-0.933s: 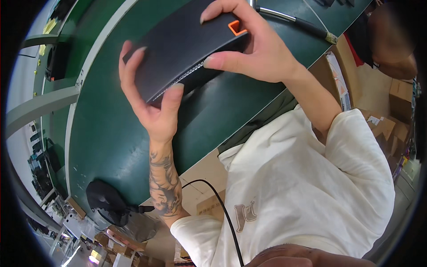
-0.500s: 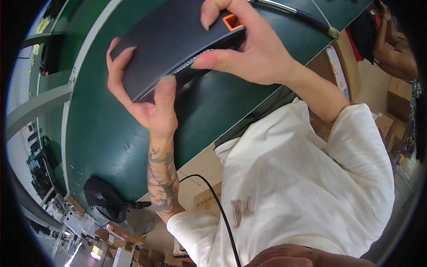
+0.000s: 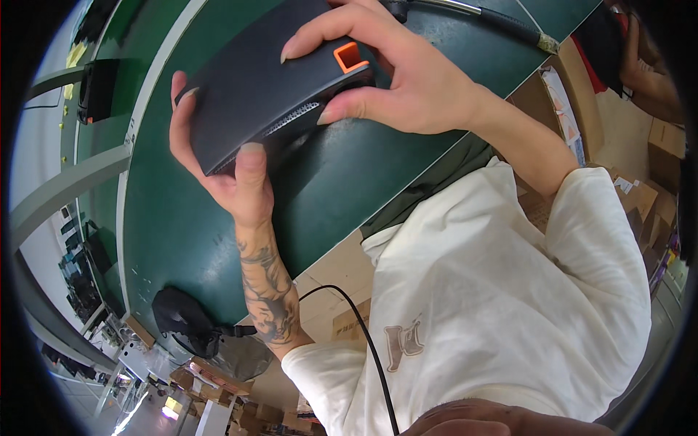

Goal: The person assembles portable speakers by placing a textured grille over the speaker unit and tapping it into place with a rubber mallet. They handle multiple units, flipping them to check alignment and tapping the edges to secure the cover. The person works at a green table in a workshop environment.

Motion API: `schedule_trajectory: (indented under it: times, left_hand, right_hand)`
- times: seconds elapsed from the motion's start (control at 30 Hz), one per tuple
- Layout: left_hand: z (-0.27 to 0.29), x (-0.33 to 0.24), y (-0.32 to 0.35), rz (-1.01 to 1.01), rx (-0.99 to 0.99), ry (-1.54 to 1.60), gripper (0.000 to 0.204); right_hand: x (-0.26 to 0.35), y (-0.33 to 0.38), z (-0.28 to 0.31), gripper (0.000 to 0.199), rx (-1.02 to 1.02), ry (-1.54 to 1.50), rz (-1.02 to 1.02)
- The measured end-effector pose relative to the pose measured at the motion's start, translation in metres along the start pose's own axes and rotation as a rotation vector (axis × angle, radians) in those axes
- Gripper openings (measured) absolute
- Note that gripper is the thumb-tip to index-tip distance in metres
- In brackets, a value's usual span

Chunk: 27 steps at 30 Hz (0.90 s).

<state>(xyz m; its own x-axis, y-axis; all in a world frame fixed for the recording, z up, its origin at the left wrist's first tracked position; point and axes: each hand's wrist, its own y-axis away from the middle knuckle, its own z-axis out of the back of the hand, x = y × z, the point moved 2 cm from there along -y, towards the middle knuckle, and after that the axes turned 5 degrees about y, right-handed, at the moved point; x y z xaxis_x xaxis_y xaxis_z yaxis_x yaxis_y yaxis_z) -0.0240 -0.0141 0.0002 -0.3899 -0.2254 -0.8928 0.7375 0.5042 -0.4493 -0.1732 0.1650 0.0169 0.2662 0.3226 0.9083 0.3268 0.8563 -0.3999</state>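
Both hands hold a curved, smooth black case (image 3: 254, 87) tilted above the green table. Along its near edge shows a strip of grey-white textured material, and a square orange piece (image 3: 351, 58) sits at its right end. My left hand (image 3: 225, 160) grips the left end, with its thumb on the near edge and its fingers round the far side. My right hand (image 3: 392, 73) grips the right end. Its thumb presses on the near edge beside the textured strip, while its fingers lie over the top near the orange piece. The underside is hidden.
On the green table (image 3: 320, 196) lies a tool (image 3: 502, 22) with a metal shaft and black grip, beyond my right hand. A black bag (image 3: 178, 316) rests at the table's lower left. Cardboard boxes (image 3: 632, 203) and another person's arm (image 3: 647, 87) are at right.
The case has shifted a little left and toward me with both hands. My right hand's fingers lie farther left over the top, showing more of the orange piece.
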Motion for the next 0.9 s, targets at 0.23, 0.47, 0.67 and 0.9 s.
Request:
schedule_trajectory:
  times: [0.23, 0.47, 0.67, 0.9]
  left_hand:
    - [-0.001, 0.000, 0.003, -0.010, -0.047, 0.010, 0.096]
    - [0.000, 0.001, 0.006, -0.023, -0.064, -0.074, 0.083]
    - [-0.006, -0.004, 0.010, -0.091, -0.084, -0.141, 0.073]
    - [-0.009, -0.014, 0.007, -0.019, -0.117, -0.095, 0.069]
  right_hand:
    - [-0.011, -0.005, -0.008, 0.062, -0.038, 0.337, 0.179]
    - [-0.017, -0.001, -0.006, 0.066, -0.096, 0.370, 0.227]
    - [-0.017, 0.001, -0.010, 0.062, -0.175, 0.326, 0.164]
    - [0.004, -0.002, -0.025, 0.064, -0.313, 0.379, -0.006]
